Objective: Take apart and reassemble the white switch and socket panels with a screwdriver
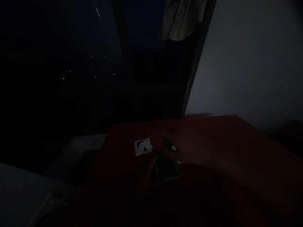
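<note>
The scene is very dark. A flat, dark rectangular thing with a pale rim (167, 168), about the size of a phone, is in front of me at the table's near middle. My left hand (146, 173) curls round its left side, the fingers bent against the edge. Over its far end reaches my right hand (187, 143), fingers bent and pinched near a small dark green thing (167, 143) with a white part beside it. The kind of that green thing is too dark to make out. Left of the hands lies a white square frame (136, 148) with pale flat pieces (145, 146) across it.
The reddish-brown table (213, 124) ends at a dark window (146, 69) with small lights beyond. A pale cloth (182, 20) hangs at the top. A plain wall (255, 60) stands on the right, and a pale ledge (88, 141) is left of the table.
</note>
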Demonstrator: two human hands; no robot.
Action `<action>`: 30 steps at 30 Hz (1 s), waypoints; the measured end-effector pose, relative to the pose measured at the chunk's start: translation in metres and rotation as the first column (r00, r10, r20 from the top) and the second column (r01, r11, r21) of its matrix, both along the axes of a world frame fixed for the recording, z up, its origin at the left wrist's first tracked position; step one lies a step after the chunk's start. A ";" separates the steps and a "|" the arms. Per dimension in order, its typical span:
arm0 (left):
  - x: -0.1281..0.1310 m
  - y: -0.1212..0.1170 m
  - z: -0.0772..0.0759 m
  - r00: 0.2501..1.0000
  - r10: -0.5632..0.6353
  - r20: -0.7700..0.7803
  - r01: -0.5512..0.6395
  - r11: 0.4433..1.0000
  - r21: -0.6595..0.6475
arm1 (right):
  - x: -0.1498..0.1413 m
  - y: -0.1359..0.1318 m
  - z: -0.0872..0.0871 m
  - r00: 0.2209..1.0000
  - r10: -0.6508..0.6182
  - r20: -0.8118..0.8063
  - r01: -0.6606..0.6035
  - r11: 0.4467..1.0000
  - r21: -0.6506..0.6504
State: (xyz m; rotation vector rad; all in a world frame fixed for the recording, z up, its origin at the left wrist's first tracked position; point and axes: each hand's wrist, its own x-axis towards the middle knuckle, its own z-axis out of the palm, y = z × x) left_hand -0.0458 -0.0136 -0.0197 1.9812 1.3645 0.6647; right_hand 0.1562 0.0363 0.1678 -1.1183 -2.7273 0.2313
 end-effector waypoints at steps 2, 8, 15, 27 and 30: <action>0.000 0.000 0.001 1.000 0.002 -0.004 -0.002 1.000 0.007 | 0.003 -0.001 0.002 0.991 0.097 -0.094 -0.103 0.993 -0.063; 0.000 -0.001 0.001 1.000 0.008 -0.018 -0.008 1.000 0.005 | -0.002 -0.003 0.000 0.993 -0.096 0.070 0.090 0.993 0.081; -0.002 0.001 -0.004 1.000 0.006 -0.031 -0.007 1.000 -0.025 | 0.000 -0.009 0.005 0.999 0.041 -0.018 -0.041 0.999 -0.008; -0.001 -0.001 0.001 0.998 -0.009 -0.062 0.006 0.999 -0.054 | -0.004 -0.014 0.006 0.998 -0.053 0.041 0.051 0.998 0.047; 0.000 -0.001 0.005 0.997 -0.006 -0.075 0.002 0.998 -0.056 | -0.005 -0.014 0.004 0.989 -0.139 0.058 0.134 0.987 0.088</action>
